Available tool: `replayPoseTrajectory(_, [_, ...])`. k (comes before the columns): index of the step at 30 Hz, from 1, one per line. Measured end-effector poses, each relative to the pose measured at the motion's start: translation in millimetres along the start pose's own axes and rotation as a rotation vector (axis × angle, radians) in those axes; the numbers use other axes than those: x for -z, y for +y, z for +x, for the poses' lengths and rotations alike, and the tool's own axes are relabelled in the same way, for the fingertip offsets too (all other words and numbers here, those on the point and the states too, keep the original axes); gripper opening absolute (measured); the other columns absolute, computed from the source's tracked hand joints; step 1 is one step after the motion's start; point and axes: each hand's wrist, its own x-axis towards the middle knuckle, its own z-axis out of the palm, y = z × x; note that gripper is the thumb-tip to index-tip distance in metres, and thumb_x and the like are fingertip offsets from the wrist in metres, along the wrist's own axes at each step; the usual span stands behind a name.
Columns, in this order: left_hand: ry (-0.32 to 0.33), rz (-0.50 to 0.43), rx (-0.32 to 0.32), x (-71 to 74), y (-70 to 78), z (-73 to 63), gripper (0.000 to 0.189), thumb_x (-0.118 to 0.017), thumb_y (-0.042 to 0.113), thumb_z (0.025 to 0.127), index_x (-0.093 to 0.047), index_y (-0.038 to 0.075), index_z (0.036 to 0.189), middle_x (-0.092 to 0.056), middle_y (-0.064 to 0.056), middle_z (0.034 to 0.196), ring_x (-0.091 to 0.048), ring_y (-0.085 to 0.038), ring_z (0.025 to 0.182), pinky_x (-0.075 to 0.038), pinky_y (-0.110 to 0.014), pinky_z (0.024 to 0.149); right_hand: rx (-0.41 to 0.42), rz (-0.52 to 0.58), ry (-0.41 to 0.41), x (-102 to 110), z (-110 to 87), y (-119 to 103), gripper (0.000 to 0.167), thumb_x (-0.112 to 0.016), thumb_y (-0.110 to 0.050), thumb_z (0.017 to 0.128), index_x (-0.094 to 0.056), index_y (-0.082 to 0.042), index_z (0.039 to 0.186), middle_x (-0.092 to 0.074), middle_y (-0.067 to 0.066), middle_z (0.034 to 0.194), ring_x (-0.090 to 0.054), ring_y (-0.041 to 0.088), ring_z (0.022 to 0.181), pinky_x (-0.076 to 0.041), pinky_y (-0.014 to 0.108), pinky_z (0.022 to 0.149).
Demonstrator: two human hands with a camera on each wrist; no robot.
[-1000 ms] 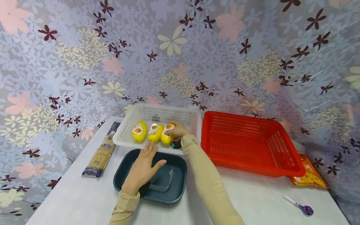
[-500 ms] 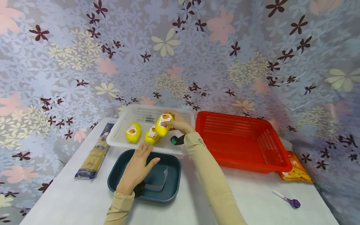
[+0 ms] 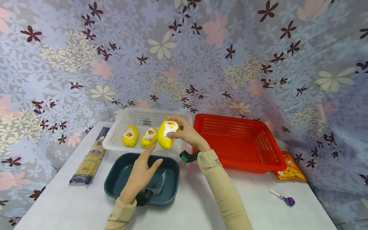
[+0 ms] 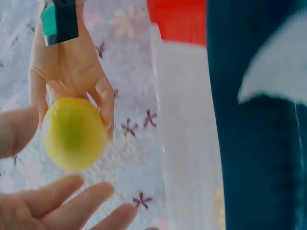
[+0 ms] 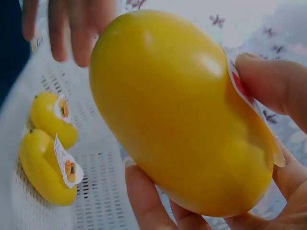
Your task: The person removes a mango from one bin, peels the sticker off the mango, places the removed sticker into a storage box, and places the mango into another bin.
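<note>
In the head view, my right hand (image 3: pixel 189 134) holds a yellow mango (image 3: pixel 164 142) with a white picture label, raised over the white basket (image 3: pixel 143 118). Thumb and fingers grip it on opposite sides, as the right wrist view shows. My left hand (image 3: pixel 141 174) hovers above the dark teal tub (image 3: pixel 116 180), fingers extended and thumb spread, just below the fruit. From the left wrist, the mango's rounded end (image 4: pixel 74 136) appears between that hand's thumb and fingers, without any grip on it. Two more labelled mangoes, one at left (image 3: pixel 130 137) and one nearer (image 3: pixel 149 142), lie in the basket.
A red perforated basket (image 3: pixel 230 156) stands right of the white one. An orange snack bag (image 3: pixel 291 169) lies beyond it, and a purple lollipop (image 3: pixel 288 200) at the front right. At left is a pasta packet (image 3: pixel 90 159). A pale strip (image 3: pixel 162 183) sits inside the tub.
My right hand has lifted the mango out of the basket's row and brought it toward me, near the left hand. The left hand stays over the tub, its fingers lifted slightly. The view has shifted right.
</note>
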Motion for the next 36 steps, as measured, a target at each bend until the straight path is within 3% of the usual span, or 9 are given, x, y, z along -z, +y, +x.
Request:
replayPoseTrajectory(3, [0.026,-0.039,-0.039,-8.3,8.8,-4.9,0.069,-0.065,0.03,0.093,-0.033,0.003,0.149,-0.041,-0.018,0.151,-0.039,-0.039,0.138,-0.035,-0.058,0.109,0.023,-0.015,0.007,1,-22.0,2,0.058,-0.072,-0.017,0.086,-0.048,-0.02,0.14,-0.038,0.002,0.152,-0.046,0.032,0.126,-0.051,0.04,0.092])
replayPoseTrajectory(6, [0.017,-0.058,-0.091,-18.7,16.9,-10.1,0.076,-0.069,0.026,0.09,-0.029,0.002,0.15,-0.041,-0.019,0.151,-0.041,-0.037,0.138,-0.037,-0.056,0.109,0.023,-0.006,0.01,1,-45.1,8,0.059,-0.073,-0.016,0.086,-0.048,-0.018,0.14,-0.034,0.003,0.154,-0.05,0.029,0.121,-0.053,0.033,0.087])
replayPoseTrajectory(11, [-0.06,-0.103,-0.102,-33.8,30.9,-21.4,0.079,-0.07,0.021,0.089,-0.026,0.002,0.151,-0.04,-0.018,0.151,-0.044,-0.036,0.135,-0.041,-0.054,0.106,0.045,0.008,0.035,4,-80.2,19,0.06,-0.074,-0.014,0.084,-0.049,-0.015,0.138,-0.031,0.005,0.156,-0.053,0.026,0.111,-0.054,0.026,0.083])
replayPoseTrajectory(16, [-0.165,-0.137,-0.068,-48.8,43.1,-35.2,0.079,-0.07,0.022,0.089,-0.025,0.003,0.152,-0.041,-0.018,0.149,-0.046,-0.035,0.133,-0.041,-0.054,0.106,0.063,0.017,0.019,5,-115.6,32,0.06,-0.073,-0.01,0.085,-0.048,-0.011,0.14,-0.024,0.009,0.159,-0.051,0.029,0.116,-0.053,0.027,0.087])
replayPoseTrajectory(19, [-0.218,-0.133,-0.079,-58.5,48.5,-41.9,0.082,-0.071,0.019,0.088,-0.023,0.002,0.152,-0.039,-0.018,0.15,-0.048,-0.034,0.131,-0.043,-0.05,0.104,0.054,0.054,0.01,2,-136.8,40,0.063,-0.072,-0.009,0.085,-0.045,-0.011,0.141,-0.021,0.011,0.159,-0.051,0.03,0.114,-0.054,0.025,0.086])
replayPoseTrajectory(24, [-0.258,-0.083,-0.152,-76.3,53.6,-52.0,0.086,-0.075,0.015,0.083,-0.025,0.001,0.151,-0.043,-0.017,0.147,-0.053,-0.03,0.126,-0.047,-0.047,0.101,-0.003,0.073,0.04,1,-168.9,54,0.069,-0.073,-0.009,0.084,-0.041,-0.016,0.145,-0.021,0.011,0.16,-0.048,0.033,0.118,-0.053,0.024,0.089])
replayPoseTrajectory(28, [-0.315,-0.022,-0.15,-91.3,56.9,-61.0,0.087,-0.076,0.02,0.083,-0.025,0.001,0.151,-0.045,-0.015,0.147,-0.052,-0.027,0.129,-0.045,-0.047,0.103,-0.053,0.092,0.066,1,-190.2,70,0.074,-0.073,-0.01,0.084,-0.036,-0.017,0.147,-0.027,0.013,0.157,-0.05,0.024,0.116,-0.053,0.025,0.088])
replayPoseTrajectory(32, [-0.349,0.076,-0.125,-105.3,55.8,-68.4,0.091,-0.077,0.027,0.082,-0.023,0.0,0.151,-0.047,-0.016,0.145,-0.054,-0.027,0.125,-0.046,-0.047,0.102,-0.078,0.141,0.043,-2,-198.7,89,0.074,-0.073,-0.009,0.084,-0.035,-0.012,0.148,-0.032,0.019,0.152,-0.053,0.015,0.113,-0.054,0.026,0.087])
replayPoseTrajectory(36, [-0.325,0.185,-0.137,-119.0,49.8,-74.1,0.094,-0.078,0.034,0.079,-0.027,-0.002,0.148,-0.055,-0.018,0.134,-0.06,-0.027,0.112,-0.052,-0.045,0.092,-0.105,0.161,0.006,-6,-199.8,109,0.075,-0.074,-0.012,0.083,-0.035,-0.009,0.147,-0.037,0.022,0.148,-0.052,0.012,0.115,-0.05,0.024,0.09])
